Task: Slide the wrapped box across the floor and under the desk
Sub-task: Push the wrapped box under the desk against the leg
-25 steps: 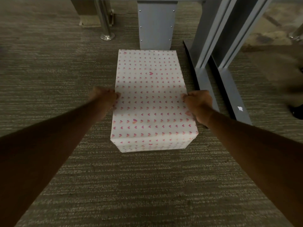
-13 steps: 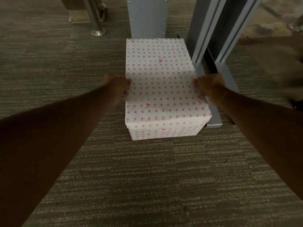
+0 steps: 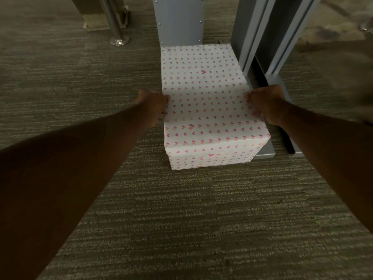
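Observation:
The wrapped box (image 3: 207,106), white paper with small pink hearts, rests on the grey carpet with its long side pointing away from me. My left hand (image 3: 153,102) grips its left edge about halfway along, and my right hand (image 3: 264,102) grips the right edge opposite. The box's far end touches or nearly touches a grey metal desk panel (image 3: 179,19). Its right side lies close against a grey desk leg (image 3: 252,31) and that leg's flat foot (image 3: 266,152).
A chrome pole with a round foot (image 3: 119,40) stands on the carpet at the back left. A second grey upright (image 3: 288,35) stands right of the desk leg. Bare carpet (image 3: 181,219) stretches in front of and left of the box.
Both hands have pushed the box forward and to the right, up beside the desk leg and against the grey panel. The grip on both edges has stayed the same.

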Tool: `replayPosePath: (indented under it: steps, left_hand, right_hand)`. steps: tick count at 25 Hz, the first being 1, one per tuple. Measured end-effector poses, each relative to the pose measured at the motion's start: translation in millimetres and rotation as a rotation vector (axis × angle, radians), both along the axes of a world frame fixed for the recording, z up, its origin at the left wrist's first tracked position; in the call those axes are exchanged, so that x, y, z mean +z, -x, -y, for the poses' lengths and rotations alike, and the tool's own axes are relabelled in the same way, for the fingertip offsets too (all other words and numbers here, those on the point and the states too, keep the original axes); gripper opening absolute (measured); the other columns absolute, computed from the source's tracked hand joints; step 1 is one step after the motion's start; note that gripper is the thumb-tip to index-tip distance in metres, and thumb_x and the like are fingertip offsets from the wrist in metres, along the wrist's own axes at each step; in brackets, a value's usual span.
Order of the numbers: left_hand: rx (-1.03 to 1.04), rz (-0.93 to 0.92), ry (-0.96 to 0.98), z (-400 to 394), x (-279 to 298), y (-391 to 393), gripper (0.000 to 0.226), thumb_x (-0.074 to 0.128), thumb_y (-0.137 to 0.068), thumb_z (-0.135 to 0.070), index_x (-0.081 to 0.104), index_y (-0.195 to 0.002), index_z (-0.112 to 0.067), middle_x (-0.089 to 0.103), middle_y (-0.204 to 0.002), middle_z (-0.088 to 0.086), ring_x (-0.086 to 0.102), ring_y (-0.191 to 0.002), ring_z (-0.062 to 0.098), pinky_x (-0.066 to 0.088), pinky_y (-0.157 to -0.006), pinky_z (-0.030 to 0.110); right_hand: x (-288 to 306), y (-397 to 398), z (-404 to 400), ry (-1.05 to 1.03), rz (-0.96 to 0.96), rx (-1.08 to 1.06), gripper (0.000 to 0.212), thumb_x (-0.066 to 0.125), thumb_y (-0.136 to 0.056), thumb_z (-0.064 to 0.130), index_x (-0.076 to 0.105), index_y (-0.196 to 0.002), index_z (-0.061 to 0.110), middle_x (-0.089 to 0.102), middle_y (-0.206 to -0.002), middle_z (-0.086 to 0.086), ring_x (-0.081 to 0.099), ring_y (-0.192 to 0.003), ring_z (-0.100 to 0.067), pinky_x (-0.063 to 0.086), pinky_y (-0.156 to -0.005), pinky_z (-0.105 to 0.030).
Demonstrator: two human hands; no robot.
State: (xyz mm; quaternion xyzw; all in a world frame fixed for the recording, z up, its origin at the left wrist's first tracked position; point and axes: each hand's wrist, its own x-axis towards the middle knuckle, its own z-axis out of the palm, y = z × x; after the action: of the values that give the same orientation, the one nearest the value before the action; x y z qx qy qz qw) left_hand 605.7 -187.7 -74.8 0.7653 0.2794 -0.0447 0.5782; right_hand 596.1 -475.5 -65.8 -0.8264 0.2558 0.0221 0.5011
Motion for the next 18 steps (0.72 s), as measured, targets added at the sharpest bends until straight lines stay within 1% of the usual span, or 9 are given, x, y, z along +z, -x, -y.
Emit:
replayPosePath:
  steps: [1,2,4,6,8,10,13,15,18]
  left_hand:
    - [-0.007,0.002,-0.017,0.8,1.4,1.0,0.023,0.070,-0.087,-0.023,0.048,-0.092,-0.020,0.057,-0.090,-0.001,0.062,-0.080,0.013,0.055,-0.063,0.029]
    - [-0.016,0.003,-0.022,0.9,0.9,-0.5,0.021,0.069,-0.087,-0.023,0.049,-0.092,-0.019,0.057,-0.089,-0.001,0.062,-0.079,0.013,0.055,-0.065,0.029]
    - [-0.037,-0.004,-0.043,1.6,-0.1,-1.2,0.019,0.067,-0.089,-0.025,0.052,-0.095,-0.016,0.058,-0.088,0.000,0.061,-0.079,0.013,0.058,-0.076,0.033]
    - [-0.028,-0.006,-0.038,2.0,-2.1,-5.6,0.020,0.065,-0.091,-0.025,0.048,-0.085,-0.017,0.056,-0.085,-0.002,0.060,-0.077,0.012,0.058,-0.083,0.036]
    - [0.008,0.015,-0.045,3.2,-2.0,-5.5,0.025,0.068,-0.088,-0.024,0.045,-0.081,-0.021,0.056,-0.085,-0.002,0.060,-0.077,0.013,0.058,-0.084,0.039]
    - [0.027,0.029,-0.036,4.7,-2.5,-6.8,0.028,0.072,-0.085,-0.024,0.044,-0.082,-0.024,0.054,-0.086,-0.002,0.062,-0.084,0.017,0.059,-0.084,0.041]
    - [0.021,0.007,-0.016,5.5,-3.4,-4.7,0.029,0.073,-0.084,-0.026,0.047,-0.095,-0.021,0.056,-0.091,0.000,0.062,-0.096,0.022,0.058,-0.086,0.043]
    - [-0.020,-0.014,-0.030,5.4,-1.3,-3.4,0.036,0.073,-0.084,-0.028,0.055,-0.112,-0.013,0.064,-0.105,0.004,0.065,-0.099,0.023,0.057,-0.087,0.043]
    - [-0.078,-0.007,-0.057,5.7,2.6,1.3,0.039,0.069,-0.087,-0.029,0.060,-0.121,-0.012,0.067,-0.118,0.008,0.066,-0.102,0.024,0.056,-0.090,0.044]
  right_hand:
    - [-0.6,-1.4,0.7,-0.005,0.004,0.009,0.034,0.072,-0.089,0.030,0.066,-0.117,0.012,0.067,-0.112,-0.007,0.068,-0.088,-0.022,0.056,-0.060,-0.028]
    - [-1.1,-2.3,1.5,-0.012,0.006,0.021,0.034,0.071,-0.089,0.030,0.067,-0.117,0.012,0.067,-0.112,-0.007,0.067,-0.083,-0.020,0.054,-0.056,-0.027]
    - [-2.0,-4.2,2.1,-0.012,0.008,0.027,0.034,0.070,-0.090,0.030,0.066,-0.118,0.012,0.067,-0.112,-0.006,0.066,-0.079,-0.017,0.051,-0.054,-0.024]
    - [-3.4,-6.7,2.9,-0.004,0.017,0.034,0.034,0.069,-0.091,0.030,0.066,-0.119,0.012,0.067,-0.110,-0.005,0.065,-0.077,-0.014,0.050,-0.052,-0.022]
    - [-4.1,-7.7,3.2,0.026,0.010,0.037,0.033,0.067,-0.092,0.032,0.066,-0.119,0.013,0.065,-0.108,-0.003,0.062,-0.073,-0.011,0.047,-0.050,-0.020]
    - [-4.2,-8.7,4.0,0.033,0.011,0.031,0.034,0.067,-0.092,0.033,0.065,-0.120,0.014,0.064,-0.108,-0.003,0.062,-0.072,-0.011,0.047,-0.052,-0.021]
    - [-3.9,-7.6,6.8,0.044,0.012,0.023,0.035,0.068,-0.091,0.034,0.064,-0.120,0.015,0.064,-0.109,-0.003,0.062,-0.072,-0.011,0.046,-0.051,-0.021]
    - [-3.6,-5.9,8.8,0.058,0.014,0.025,0.036,0.068,-0.091,0.034,0.063,-0.121,0.015,0.065,-0.109,-0.003,0.062,-0.072,-0.010,0.046,-0.050,-0.021]
    - [-2.6,-1.2,8.5,0.055,0.034,0.053,0.034,0.065,-0.093,0.035,0.065,-0.122,0.017,0.064,-0.108,-0.002,0.061,-0.071,-0.009,0.045,-0.050,-0.019]
